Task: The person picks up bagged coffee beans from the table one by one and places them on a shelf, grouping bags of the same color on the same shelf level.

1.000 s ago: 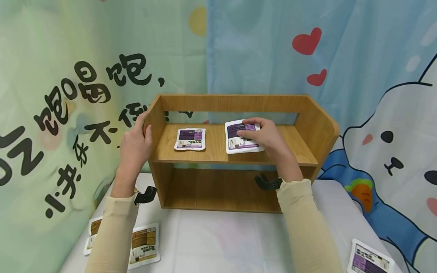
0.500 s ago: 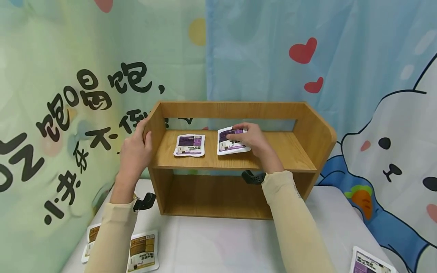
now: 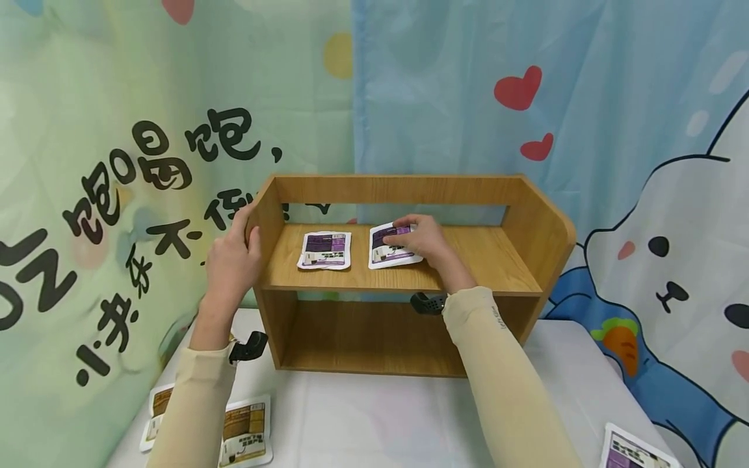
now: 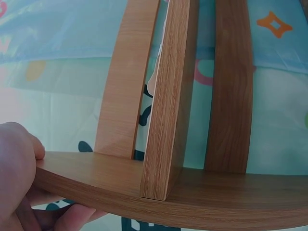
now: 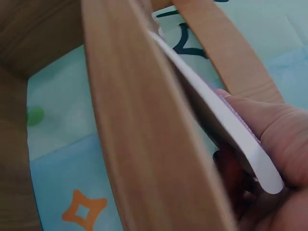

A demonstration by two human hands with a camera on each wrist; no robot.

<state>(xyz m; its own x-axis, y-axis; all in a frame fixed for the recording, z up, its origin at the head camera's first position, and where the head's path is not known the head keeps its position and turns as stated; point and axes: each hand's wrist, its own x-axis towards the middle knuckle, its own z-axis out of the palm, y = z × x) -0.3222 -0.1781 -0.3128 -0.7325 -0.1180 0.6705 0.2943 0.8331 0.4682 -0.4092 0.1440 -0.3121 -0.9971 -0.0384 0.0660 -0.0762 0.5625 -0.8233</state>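
Note:
A two-tier wooden shelf [image 3: 398, 190] stands on the white table. My left hand [image 3: 233, 263] grips its left side panel near the top; the left wrist view shows thumb and fingers on either side of the panel edge [image 4: 96, 192]. Over the middle of the upper board, my right hand [image 3: 424, 242] pinches a white-edged purple packet [image 3: 383, 250] by its right side. In the right wrist view the packet [image 5: 231, 125] is tilted, its near edge raised off the board [image 5: 144, 125]. Left of it, another purple packet [image 3: 325, 250] lies flat on the upper board, apparently on top of another.
Brown-and-white packets [image 3: 246, 432] lie at the table's front left, partly behind my left sleeve. One more purple packet [image 3: 634, 448] lies at the front right. Printed curtains [image 3: 433, 97] hang behind the shelf, whose lower compartment [image 3: 368, 335] faces me.
My right hand has moved left with the packet, bringing it closer to the one lying on the upper board. The left hand keeps its grip on the side panel. The head view has tilted slightly up.

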